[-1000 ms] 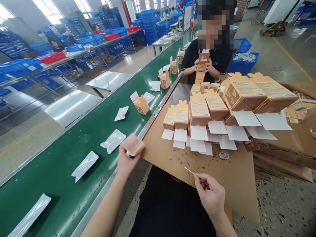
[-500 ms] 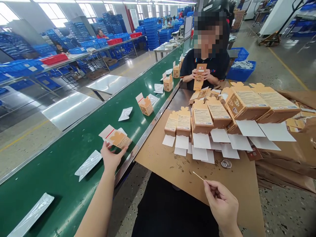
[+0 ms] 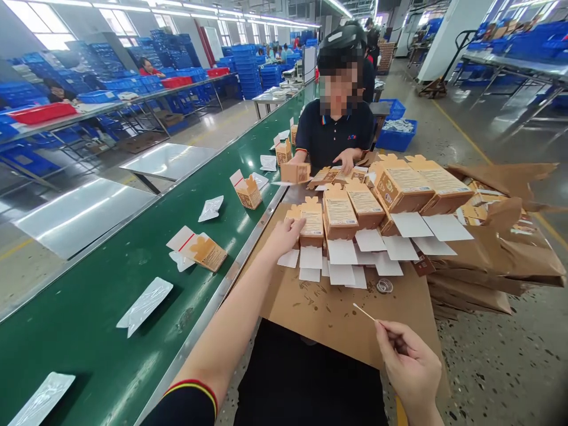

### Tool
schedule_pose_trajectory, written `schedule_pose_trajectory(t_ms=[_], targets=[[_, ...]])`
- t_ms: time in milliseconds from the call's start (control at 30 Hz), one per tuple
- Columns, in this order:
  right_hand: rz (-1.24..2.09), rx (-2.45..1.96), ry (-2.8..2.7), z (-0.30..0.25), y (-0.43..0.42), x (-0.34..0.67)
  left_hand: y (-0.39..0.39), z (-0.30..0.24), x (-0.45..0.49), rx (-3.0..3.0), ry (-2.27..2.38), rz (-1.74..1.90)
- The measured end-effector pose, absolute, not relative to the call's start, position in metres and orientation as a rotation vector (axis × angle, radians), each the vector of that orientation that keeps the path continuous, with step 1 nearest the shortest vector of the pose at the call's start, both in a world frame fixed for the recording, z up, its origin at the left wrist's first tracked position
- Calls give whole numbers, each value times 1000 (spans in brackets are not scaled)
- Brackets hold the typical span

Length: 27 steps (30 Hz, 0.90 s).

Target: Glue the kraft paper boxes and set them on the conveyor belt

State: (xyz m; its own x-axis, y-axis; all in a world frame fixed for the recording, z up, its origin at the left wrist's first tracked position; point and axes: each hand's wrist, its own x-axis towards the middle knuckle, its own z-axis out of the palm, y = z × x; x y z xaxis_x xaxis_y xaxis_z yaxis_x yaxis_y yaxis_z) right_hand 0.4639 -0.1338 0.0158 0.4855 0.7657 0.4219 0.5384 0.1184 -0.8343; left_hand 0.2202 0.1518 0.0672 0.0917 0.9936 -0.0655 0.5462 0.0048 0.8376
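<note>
My left hand [image 3: 284,239] is closed around the leftmost small brown carton [image 3: 293,211] in the rows on the table, covering most of it. That carton's white flap [image 3: 289,258] hangs out below my wrist. Between thumb and fingertips, my right hand [image 3: 410,361] pinches a thin cotton swab [image 3: 364,312], its white tip pointing up and left over the cardboard. A small clear round dish [image 3: 384,286] lies beyond the swab. More cartons [image 3: 341,214] lie beside my left hand, white flaps toward me. On the belt, an open carton [image 3: 208,252] lies tilted.
A green conveyor belt [image 3: 146,248] runs along the left, carrying silver pouches [image 3: 148,302] and upright open cartons [image 3: 248,192]. Across the table a co-worker [image 3: 335,133] has one hand on a carton [image 3: 296,173] and the other over flat cartons. Brown wrapping paper [image 3: 501,254] lies right.
My left hand has let go of the carton on the belt and moved right to the table cartons. The co-worker's carton has moved down toward the belt. My right hand still holds the swab.
</note>
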Motion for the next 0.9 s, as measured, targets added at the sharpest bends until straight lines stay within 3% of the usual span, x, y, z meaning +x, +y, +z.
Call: schedule_pose_trajectory(t_ms=[233,400,633,900], targets=[[38,-1665,-1036,5,-134,506,142,59,241,1571,1606,702],[13,-1806,-1098,5,-106,538,62,53,200,1348,1328,1001],[142,-1904,-1298,0,-77,553,-39,33,125,875,1247,837],[41,-1757,-1142,4,-106,519,-28,1,100,858,1408,1170]])
